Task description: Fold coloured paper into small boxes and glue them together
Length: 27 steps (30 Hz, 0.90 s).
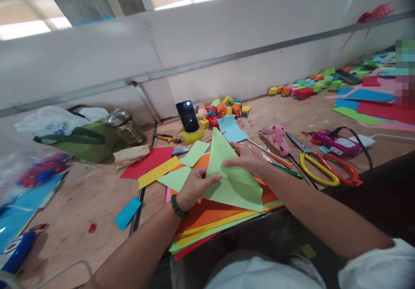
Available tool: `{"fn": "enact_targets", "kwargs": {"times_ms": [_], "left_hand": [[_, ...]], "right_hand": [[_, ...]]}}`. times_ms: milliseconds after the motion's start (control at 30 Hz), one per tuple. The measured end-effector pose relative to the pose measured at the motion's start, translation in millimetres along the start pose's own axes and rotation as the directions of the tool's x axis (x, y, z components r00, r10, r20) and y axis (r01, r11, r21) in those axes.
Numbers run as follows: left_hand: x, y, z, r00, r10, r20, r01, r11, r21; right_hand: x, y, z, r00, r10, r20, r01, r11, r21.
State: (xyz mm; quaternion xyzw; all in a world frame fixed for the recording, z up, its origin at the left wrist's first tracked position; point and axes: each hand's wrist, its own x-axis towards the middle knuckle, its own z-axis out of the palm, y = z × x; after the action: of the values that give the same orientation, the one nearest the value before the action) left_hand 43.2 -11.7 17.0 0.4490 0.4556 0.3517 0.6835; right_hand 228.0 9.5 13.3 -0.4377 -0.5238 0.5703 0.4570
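Note:
A light green sheet of paper (240, 181) is held between my two hands, partly folded, with one pointed corner standing up. My left hand (194, 187) grips its left side, the thumb lying on the paper. On the upper right part, my right hand (244, 161) has its thumb in front and its other fingers behind the sheet. Below lies a stack of coloured sheets, orange (207, 217) on top, at the table's front edge. Cut light green pieces (195, 152) lie just left of the held sheet. A green bead bracelet (178, 207) circles my left wrist.
Scissors (319, 163), a pink glue gun (279, 137) and a purple device (339, 144) lie to the right. A phone (188, 117) leans on a yellow tape roll (193, 134) before small paper blocks (223, 109). Leftward are a green bag (87, 139) and a jar (126, 126).

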Motion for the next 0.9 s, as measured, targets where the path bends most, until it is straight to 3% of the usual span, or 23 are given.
{"fn": "enact_targets", "kwargs": {"times_ms": [100, 467, 900], "left_hand": [[2, -1, -1.8, 1.0, 0.017, 0.015, -0.019, 0.993, 0.119], [-2, 0, -0.5, 0.991, 0.125, 0.042, -0.132, 0.95, 0.282], [1, -6, -3.8, 0.991, 0.123, 0.05, -0.132, 0.928, 0.348]], "right_hand": [[-1, -1, 0, 1.0, -0.008, -0.013, 0.008, 1.0, 0.002], [0, 4, 0, 0.994, -0.094, -0.049, 0.086, 0.984, -0.156], [2, 12, 0, 0.973, -0.224, -0.046, 0.202, 0.937, -0.285]]}}
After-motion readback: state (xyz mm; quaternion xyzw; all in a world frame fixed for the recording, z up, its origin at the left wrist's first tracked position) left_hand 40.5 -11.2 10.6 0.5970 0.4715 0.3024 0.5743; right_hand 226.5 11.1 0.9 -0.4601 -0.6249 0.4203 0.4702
